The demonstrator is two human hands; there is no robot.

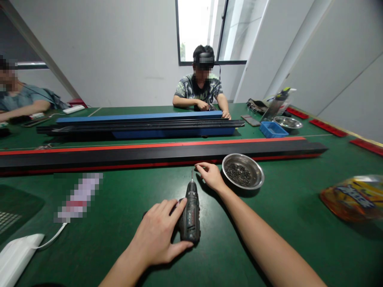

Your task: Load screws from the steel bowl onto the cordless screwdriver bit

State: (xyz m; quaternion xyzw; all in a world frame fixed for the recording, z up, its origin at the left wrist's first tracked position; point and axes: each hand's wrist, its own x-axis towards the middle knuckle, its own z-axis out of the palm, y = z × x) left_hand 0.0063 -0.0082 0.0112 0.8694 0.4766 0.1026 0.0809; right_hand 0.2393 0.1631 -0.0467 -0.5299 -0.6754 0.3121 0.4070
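My left hand (163,227) is wrapped round a black cordless drill (191,219), its thin bit pointing away from me. Just right of the bit's tip, my right hand (209,175) pinches something at its fingertips, too small to make out. The fingertips are close to the red lower edge of a long black bar with red edges (149,153) lying across the table. Beside my right hand stands a round metal bowl (259,175) with many small dark screws (237,174) in it.
Behind the bar lies a stack of black and blue strips (143,125), with a co-worker (199,89) seated beyond. A blue tray (273,129) and a second metal bowl (291,124) stand back right. An orange bottle (353,197) lies right; a white power bank (20,255), cabled, lies front left.
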